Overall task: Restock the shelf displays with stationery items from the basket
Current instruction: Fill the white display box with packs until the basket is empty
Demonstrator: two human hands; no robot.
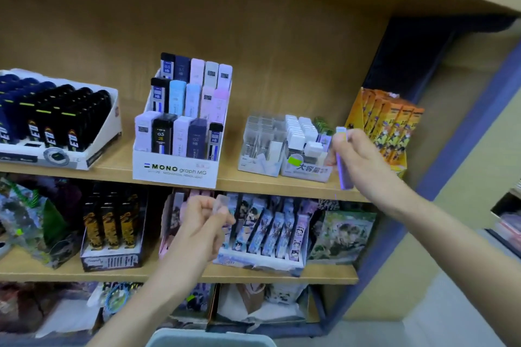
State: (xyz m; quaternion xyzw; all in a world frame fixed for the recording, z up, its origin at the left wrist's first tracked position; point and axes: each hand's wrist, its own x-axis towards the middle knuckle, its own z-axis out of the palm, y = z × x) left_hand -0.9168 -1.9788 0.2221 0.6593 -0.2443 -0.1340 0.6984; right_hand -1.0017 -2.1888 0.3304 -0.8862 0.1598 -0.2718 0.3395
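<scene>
Wooden shelf [229, 177] | I see right grip [358, 155] clamped on purple case [344, 173], upright, just right of white tray [306, 173] | left grip [201, 222] pinches clear case [221, 202], farther off.

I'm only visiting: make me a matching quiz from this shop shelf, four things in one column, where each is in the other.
1. purple case
2. clear item
3. MONO display box
4. orange packs

A. right end of the upper shelf
B. pinched in the left hand
C. held in the right hand
D. middle of the upper shelf

Pairs: 1-C, 2-B, 3-D, 4-A.
</scene>
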